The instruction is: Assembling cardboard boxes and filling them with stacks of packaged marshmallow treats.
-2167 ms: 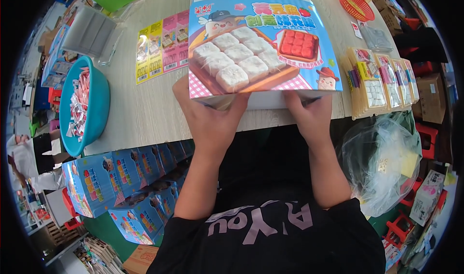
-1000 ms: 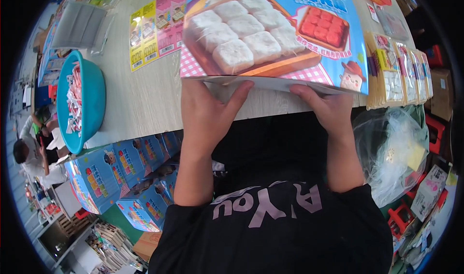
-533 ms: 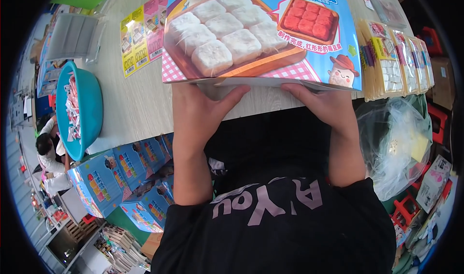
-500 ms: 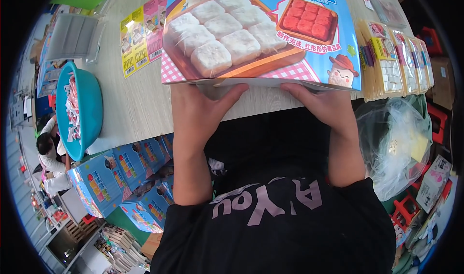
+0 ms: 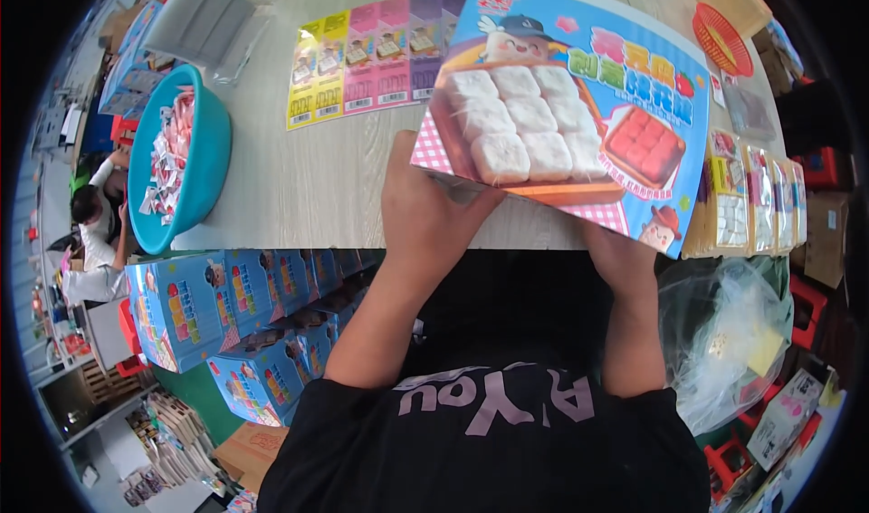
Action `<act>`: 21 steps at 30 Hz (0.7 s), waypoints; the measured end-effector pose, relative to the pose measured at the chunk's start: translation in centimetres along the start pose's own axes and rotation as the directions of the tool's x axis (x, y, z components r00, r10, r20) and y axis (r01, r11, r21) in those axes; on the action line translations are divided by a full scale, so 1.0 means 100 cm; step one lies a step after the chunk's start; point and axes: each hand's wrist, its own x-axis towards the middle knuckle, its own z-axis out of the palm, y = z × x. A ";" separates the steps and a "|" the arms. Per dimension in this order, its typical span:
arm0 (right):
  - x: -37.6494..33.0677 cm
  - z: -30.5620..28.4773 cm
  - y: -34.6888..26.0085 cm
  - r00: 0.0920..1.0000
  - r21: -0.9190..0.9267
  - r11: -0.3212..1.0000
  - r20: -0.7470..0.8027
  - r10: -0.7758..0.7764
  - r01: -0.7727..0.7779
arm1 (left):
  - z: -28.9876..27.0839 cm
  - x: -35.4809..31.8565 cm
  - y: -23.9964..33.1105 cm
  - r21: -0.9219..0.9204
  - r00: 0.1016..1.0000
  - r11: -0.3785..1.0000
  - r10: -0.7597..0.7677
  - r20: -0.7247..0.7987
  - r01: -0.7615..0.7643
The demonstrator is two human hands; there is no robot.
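Note:
A blue cardboard box point(image 5: 665, 74) printed with white powdery cubes on a wooden tray is held up in front of me, tilted down to the right. My left hand point(image 5: 434, 196) grips its lower left corner, the fingers partly behind it and the thumb along the bottom edge. Under the lower right edge, my right hand point(image 5: 623, 258) supports the box, with most of its fingers hidden. Left of the box, a row of yellow, pink and purple printed cards point(image 5: 376, 53) lies on the light wood-grain table point(image 5: 299, 182).
A teal basin point(image 5: 215, 146) of small wrapped packets stands at the table's left. Several clear-bagged packs point(image 5: 733, 196) and a red basket point(image 5: 722, 40) sit on the right. Similar blue boxes point(image 5: 195, 305) are stacked below left, a clear plastic bag point(image 5: 724, 350) hangs below right. A person point(image 5: 95, 214) sits far left.
The box has turned clockwise, its right side now lower, and more of its printed face shows. My left hand has shifted right with it, and more of the cards is visible.

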 end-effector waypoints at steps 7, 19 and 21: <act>-0.012 -0.009 0.002 0.974 0.615 0.765 0.019 0.224 -0.188 | -0.011 0.010 0.002 0.089 0.965 0.964 0.241 0.105 -0.250; 0.044 0.021 -0.065 0.890 -0.438 0.775 0.226 -0.395 0.456 | -0.053 -0.001 -0.006 -0.127 0.984 0.985 -0.132 -0.117 0.117; 0.039 0.025 -0.074 0.902 -0.413 0.806 0.268 -0.338 0.424 | -0.056 -0.008 -0.009 -0.192 0.989 0.973 -0.136 -0.051 0.124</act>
